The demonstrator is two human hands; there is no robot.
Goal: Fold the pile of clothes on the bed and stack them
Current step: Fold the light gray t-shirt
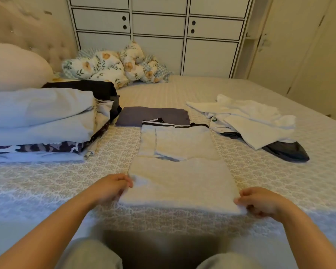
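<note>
A white shirt with black trim at the collar (179, 166) lies lengthwise on the patterned bedspread (85, 171), its near part doubled over toward the collar. My left hand (113, 186) pinches the near left corner of the fold, and my right hand (260, 200) pinches the near right corner. Behind the shirt lies a folded grey garment (153, 115). At the right, a loose pile of white and dark clothes (250, 123) lies unfolded.
A stack of folded bedding and a camouflage-print cloth (41, 123) fills the left side, with a white pillow (14, 68) behind it. A crumpled floral blanket (116, 65) sits at the far edge before white cabinets (159, 32). My knees show at the bottom.
</note>
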